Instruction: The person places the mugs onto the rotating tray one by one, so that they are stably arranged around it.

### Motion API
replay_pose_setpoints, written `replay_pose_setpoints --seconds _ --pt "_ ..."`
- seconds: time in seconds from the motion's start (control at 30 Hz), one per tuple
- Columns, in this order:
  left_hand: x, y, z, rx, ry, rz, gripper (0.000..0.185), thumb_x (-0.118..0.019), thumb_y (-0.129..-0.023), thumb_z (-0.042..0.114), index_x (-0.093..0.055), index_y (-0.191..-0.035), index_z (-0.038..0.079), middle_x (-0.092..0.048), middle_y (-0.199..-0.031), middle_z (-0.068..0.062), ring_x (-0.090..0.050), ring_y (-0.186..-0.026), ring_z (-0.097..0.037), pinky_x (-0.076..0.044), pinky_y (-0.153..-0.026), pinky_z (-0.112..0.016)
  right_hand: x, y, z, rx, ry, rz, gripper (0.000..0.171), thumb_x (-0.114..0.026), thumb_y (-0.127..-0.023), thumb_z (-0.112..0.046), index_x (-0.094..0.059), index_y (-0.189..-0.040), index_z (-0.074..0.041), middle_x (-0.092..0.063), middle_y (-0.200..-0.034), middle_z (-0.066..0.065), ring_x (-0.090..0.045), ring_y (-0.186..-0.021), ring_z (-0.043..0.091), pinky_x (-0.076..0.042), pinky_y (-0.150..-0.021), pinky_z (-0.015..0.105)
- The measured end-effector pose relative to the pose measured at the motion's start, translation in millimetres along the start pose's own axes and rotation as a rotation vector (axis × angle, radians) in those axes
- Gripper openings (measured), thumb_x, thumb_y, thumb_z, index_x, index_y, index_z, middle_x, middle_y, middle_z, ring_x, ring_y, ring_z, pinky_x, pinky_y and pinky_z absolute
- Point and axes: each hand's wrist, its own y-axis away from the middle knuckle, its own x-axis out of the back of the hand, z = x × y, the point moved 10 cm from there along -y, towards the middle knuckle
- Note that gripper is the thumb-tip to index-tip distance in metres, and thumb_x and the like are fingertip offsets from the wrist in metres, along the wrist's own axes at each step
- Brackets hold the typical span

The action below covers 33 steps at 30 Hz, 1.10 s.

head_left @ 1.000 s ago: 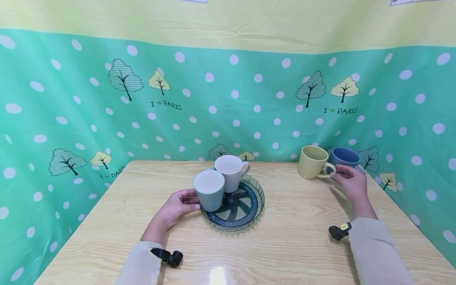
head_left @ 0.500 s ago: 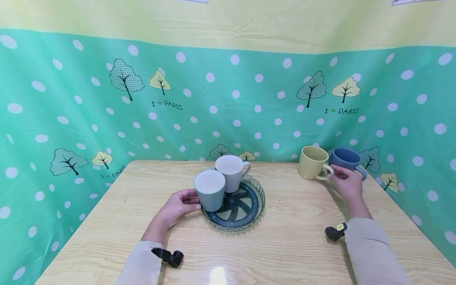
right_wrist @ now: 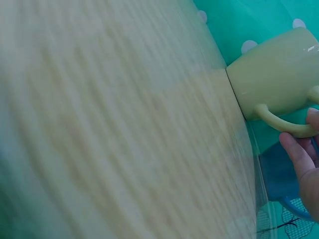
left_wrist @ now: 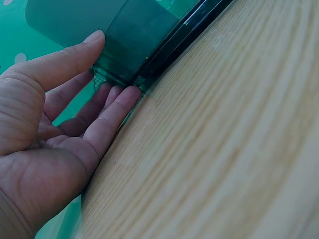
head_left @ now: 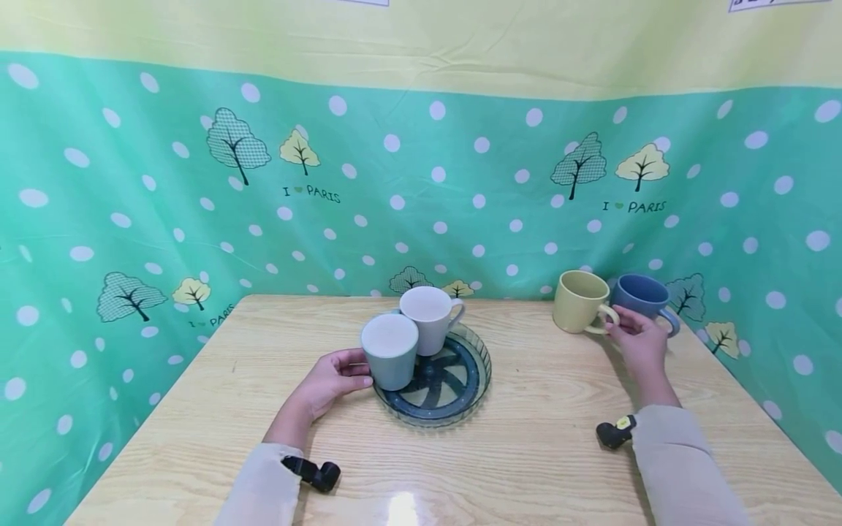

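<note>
Looking down from the head view, a wooden table [head_left: 526,409] is seen, backed by a green polka-dot cloth [head_left: 460,197]. A clear glass dish [head_left: 454,383] with a dark spoked base sits near the middle, and a grey-green mug [head_left: 389,352] and a white mug [head_left: 429,318] stand in it, touching each other. The left hand [head_left: 332,380] is laid against the near left side of the grey-green mug, thumb and fingers curved toward it (whether they truly clasp it cannot be told here). At the far right a pale yellow mug [head_left: 577,301] stands upright on the table, just beside a blue mug [head_left: 641,296]. The right hand [head_left: 639,343] is placed at the yellow mug's handle.

In the left wrist view, the left hand [left_wrist: 55,129] is shown relaxed, its fingertips [left_wrist: 127,97] resting at the dish's [left_wrist: 169,45] rim and the thumb laid on the grey-green mug [left_wrist: 75,17]; nothing is clenched.

In the right wrist view, the yellow mug's [right_wrist: 279,74] handle is touched by the fingertips [right_wrist: 299,154] of the right hand [right_wrist: 306,164]; a full grasp cannot be confirmed. The blue mug [right_wrist: 279,174] is partly seen behind.
</note>
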Motion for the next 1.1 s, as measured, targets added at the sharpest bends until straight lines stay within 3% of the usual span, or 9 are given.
replay_pose_setpoints --seconds 0.17,0.43,0.83,1.1 --pt "-0.7 0.4 0.7 -0.005 0.001 -0.003 0.06 -0.076 -0.08 -0.004 -0.052 -0.134 -0.006 -0.061 -0.124 -0.016 -0.059 -0.108 -0.024 -0.055 -0.088 -0.029 1.3 0.6 3.2 -0.027 0.008 0.04 0.045 -0.067 -0.088 0.004 -0.058 -0.132 -0.001 -0.065 -0.106 0.006 -0.061 -0.087 0.006 -0.055 -0.075 0.016" --pt "-0.7 0.2 -0.1 0.001 0.002 -0.004 0.061 -0.077 -0.079 -0.003 -0.052 -0.134 -0.006 -0.06 -0.125 -0.016 -0.059 -0.108 -0.024 -0.055 -0.088 -0.03 3.3 2.7 7.4 -0.083 -0.048 0.091 0.041 -0.067 -0.088 0.005 -0.061 -0.128 -0.002 -0.063 -0.098 0.001 -0.061 -0.085 0.006 -0.055 -0.074 0.017" --pt "-1.9 0.7 1.2 -0.001 0.015 -0.01 0.061 -0.077 -0.079 -0.004 -0.052 -0.134 -0.006 -0.06 -0.124 -0.015 -0.059 -0.107 -0.022 -0.056 -0.088 -0.03 4.4 10.4 7.4 -0.085 -0.26 0.144 0.034 -0.069 -0.082 0.014 -0.073 -0.107 -0.009 -0.068 -0.082 -0.003 -0.066 -0.077 0.006 -0.057 -0.069 0.02" --pt "-2.1 -0.2 1.3 0.011 0.007 0.002 0.064 -0.079 -0.078 -0.001 -0.051 -0.135 -0.003 -0.056 -0.132 -0.018 -0.055 -0.118 -0.029 -0.053 -0.093 -0.032 4.6 14.6 1.2 -0.1 -0.251 0.146 0.037 -0.069 -0.082 0.013 -0.071 -0.115 -0.005 -0.068 -0.082 -0.004 -0.066 -0.082 0.008 -0.057 -0.069 0.021"
